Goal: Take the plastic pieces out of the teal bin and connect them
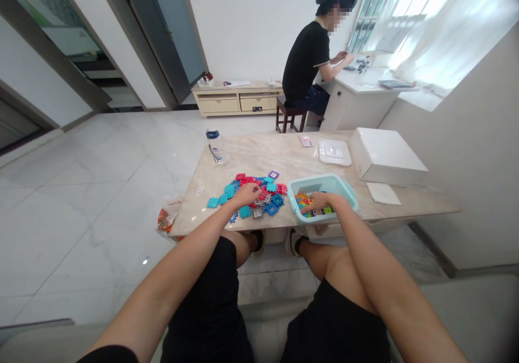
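Observation:
A heap of gear-edged plastic building pieces (pixel 229 191) in red, teal, blue and grey lies on the marble-topped table (pixel 251 149). My left hand (pixel 246 194) is over the heap, fingers pinched together at a red building piece (pixel 263 194). To the right of the heap stands a light-blue plastic bin (pixel 324 181) holding orange, purple, green and yellow pieces (pixel 320 212). My right hand (pixel 319 202) reaches into this bin, its fingers spread down over the pieces. No piece shows clearly in its grasp.
A clear bottle with a blue lid (pixel 217 149) stands at the back left. On the right are a clear plastic lid (pixel 334 152), a white box (pixel 387 155) and a white card (pixel 383 193). Beyond the table a person (pixel 308 60) sits working at a white desk (pixel 360 82).

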`<state>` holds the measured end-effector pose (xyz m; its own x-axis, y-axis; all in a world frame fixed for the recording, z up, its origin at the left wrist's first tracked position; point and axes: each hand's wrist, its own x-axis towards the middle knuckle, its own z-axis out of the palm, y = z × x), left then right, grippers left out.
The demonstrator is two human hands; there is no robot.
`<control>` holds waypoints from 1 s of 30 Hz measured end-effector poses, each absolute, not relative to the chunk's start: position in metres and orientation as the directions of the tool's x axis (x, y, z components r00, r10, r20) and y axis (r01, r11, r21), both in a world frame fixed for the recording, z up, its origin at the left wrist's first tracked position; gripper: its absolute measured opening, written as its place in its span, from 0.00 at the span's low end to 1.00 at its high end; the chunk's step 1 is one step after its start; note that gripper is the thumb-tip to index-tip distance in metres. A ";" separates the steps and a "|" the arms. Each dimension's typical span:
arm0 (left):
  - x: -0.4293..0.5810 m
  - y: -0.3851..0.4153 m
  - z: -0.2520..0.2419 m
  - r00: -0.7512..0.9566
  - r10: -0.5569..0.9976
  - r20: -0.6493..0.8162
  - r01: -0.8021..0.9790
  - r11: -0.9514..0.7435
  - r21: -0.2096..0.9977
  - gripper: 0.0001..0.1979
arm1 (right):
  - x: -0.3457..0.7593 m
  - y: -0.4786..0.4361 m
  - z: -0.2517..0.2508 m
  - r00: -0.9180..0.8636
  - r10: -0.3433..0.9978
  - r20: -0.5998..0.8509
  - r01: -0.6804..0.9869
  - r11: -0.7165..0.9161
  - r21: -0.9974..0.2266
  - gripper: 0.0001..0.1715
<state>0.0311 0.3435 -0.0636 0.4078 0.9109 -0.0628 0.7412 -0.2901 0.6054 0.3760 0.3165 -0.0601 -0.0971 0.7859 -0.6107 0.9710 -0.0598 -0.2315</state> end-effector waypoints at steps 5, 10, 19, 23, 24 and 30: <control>0.032 0.343 -0.064 0.425 0.903 -0.068 0.740 -0.303 0.600 0.15 | 0.374 0.316 -0.057 -0.125 0.761 -0.637 0.967 -0.050 -0.250 0.47; 0.034 0.343 -0.061 0.422 0.905 -0.059 0.742 -0.307 0.597 0.14 | 0.374 0.316 -0.062 -0.128 0.761 -0.636 0.966 -0.049 -0.254 0.47; 0.035 0.339 -0.055 0.395 0.917 -0.051 0.751 -0.291 0.593 0.12 | 0.380 0.318 -0.076 -0.199 0.756 -0.624 0.956 0.010 -0.293 0.47; 0.036 0.340 -0.056 0.372 0.925 -0.069 0.759 -0.261 0.596 0.11 | 0.382 0.319 -0.083 -0.222 0.748 -0.626 0.953 0.031 -0.300 0.43; 0.036 0.340 -0.056 0.370 0.926 -0.073 0.760 -0.257 0.598 0.11 | 0.382 0.319 -0.083 -0.219 0.746 -0.628 0.955 0.032 -0.296 0.43; 0.039 0.338 -0.052 0.371 0.925 -0.080 0.759 -0.252 0.601 0.11 | 0.381 0.318 -0.082 -0.237 0.746 -0.623 0.951 0.048 -0.305 0.43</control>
